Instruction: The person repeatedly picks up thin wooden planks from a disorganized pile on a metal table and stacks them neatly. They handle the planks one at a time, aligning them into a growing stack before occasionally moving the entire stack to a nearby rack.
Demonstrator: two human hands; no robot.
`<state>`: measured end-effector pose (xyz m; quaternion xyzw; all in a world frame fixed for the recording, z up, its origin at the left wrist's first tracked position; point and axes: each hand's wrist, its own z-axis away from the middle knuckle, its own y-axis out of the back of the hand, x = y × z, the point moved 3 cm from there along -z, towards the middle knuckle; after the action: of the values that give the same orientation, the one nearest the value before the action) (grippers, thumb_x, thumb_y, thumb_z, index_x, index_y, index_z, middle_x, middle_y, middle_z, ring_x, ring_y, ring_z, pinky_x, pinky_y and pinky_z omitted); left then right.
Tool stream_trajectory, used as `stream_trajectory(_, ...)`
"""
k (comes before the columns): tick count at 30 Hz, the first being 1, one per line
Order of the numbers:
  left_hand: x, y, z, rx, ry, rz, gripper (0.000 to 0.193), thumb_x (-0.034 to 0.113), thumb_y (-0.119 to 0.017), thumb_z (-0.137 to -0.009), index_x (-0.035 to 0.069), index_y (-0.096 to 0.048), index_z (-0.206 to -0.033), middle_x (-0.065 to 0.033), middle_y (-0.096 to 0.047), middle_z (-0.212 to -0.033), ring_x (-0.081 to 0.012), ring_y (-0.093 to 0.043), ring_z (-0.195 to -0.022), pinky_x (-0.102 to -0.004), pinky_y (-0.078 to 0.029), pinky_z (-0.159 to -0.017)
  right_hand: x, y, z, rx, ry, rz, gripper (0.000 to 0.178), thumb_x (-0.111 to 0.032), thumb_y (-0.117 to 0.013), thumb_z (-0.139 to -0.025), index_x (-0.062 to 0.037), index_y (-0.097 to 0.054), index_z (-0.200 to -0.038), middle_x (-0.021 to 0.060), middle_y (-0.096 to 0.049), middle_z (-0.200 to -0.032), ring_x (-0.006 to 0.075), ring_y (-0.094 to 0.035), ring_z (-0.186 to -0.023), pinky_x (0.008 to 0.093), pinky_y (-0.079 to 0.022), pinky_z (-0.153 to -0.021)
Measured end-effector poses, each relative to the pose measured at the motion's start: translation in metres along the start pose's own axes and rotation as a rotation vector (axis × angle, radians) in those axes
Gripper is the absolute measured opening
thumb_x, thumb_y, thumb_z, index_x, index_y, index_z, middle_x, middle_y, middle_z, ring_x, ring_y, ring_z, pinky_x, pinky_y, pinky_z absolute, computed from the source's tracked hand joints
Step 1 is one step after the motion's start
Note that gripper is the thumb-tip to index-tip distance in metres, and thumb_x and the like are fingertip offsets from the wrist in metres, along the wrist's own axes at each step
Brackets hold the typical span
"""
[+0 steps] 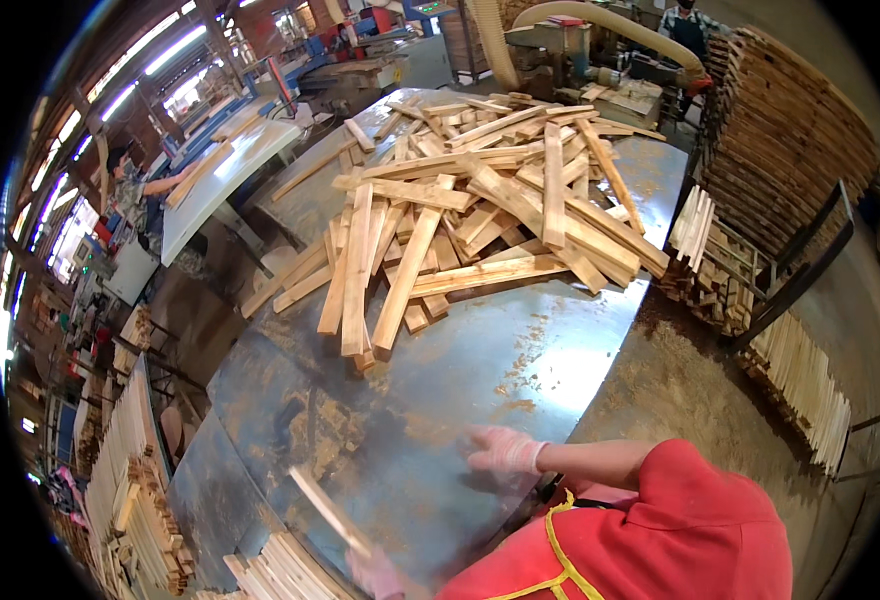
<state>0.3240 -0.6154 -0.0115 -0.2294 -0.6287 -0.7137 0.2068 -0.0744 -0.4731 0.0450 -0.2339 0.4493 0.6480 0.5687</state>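
At the lower edge, my left hand (375,574), in a pale glove, is closed round one end of a narrow wooden strip (328,508). The strip's other end points up and left over the metal table (440,390). My right hand (505,449), in a white and pinkish glove, is above the table's near right part, slightly blurred, its fingers stretched out and nothing seen in them. Beyond both hands a large jumbled pile of wooden strips (490,190) covers the far half of the table. Below the held strip lies a row of similar strips (285,572).
Sawdust (325,430) is scattered on the tabletop. Stacked strips (795,385) and a dark metal rack (800,270) stand right, below a tall timber stack (790,130). More strips (135,470) lie left. One co-worker (140,190) handles a board far left; another (688,25) stands at the back.
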Motion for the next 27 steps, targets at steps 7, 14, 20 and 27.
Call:
stream_trajectory(7,-0.047,0.092,0.046,-0.055,-0.041,-1.143,0.069,0.048,-0.052,-0.101,0.004,-0.050,-0.154,-0.0232,-0.055,-0.151,-0.0399,-0.053,-0.138,-0.0553,-0.042,-0.114,0.084,0.054,0.016,0.302,-0.021,-0.125,0.078,-0.040,-0.071,-0.090,-0.0047,-0.047,-0.155,0.0222,-0.067,-0.140,0.0355,-0.063,-0.130,0.0391,-0.050,-0.110)
stream_trajectory(14,0.059,0.027,0.002,-0.104,-0.045,-0.665,0.094,0.059,-0.062,-0.095,0.005,-0.030,-0.165,-0.0220,-0.036,-0.167,-0.0417,-0.033,-0.155,-0.0516,-0.027,-0.128,0.134,0.314,0.030,0.927,0.041,-0.297,0.063,-0.031,-0.076,-0.091,-0.0006,-0.060,-0.144,0.0163,-0.072,-0.125,0.0247,-0.067,-0.114,0.0372,-0.053,-0.102)
stream_trajectory(20,0.271,-0.213,-0.002,-0.467,-0.238,0.084,0.074,0.013,-0.079,-0.088,-0.004,-0.046,-0.152,-0.0209,-0.042,-0.159,-0.0312,-0.046,-0.146,-0.0416,-0.040,-0.120,0.198,0.535,0.009,1.117,-0.254,0.048,0.088,-0.053,-0.072,-0.092,0.0040,-0.045,-0.154,0.0302,-0.058,-0.148,0.0411,-0.053,-0.141,0.0426,-0.042,-0.116)
stream_trajectory(27,0.454,-0.351,0.042,-0.921,-0.164,0.208,0.072,0.044,-0.070,-0.095,0.007,-0.050,-0.153,-0.0242,-0.057,-0.149,-0.0404,-0.054,-0.138,-0.0436,-0.041,-0.116,0.216,0.541,-0.078,0.807,-0.161,-0.022,0.094,-0.058,-0.077,-0.084,-0.0011,-0.048,-0.153,0.0251,-0.066,-0.139,0.0397,-0.062,-0.131,0.0424,-0.046,-0.112)
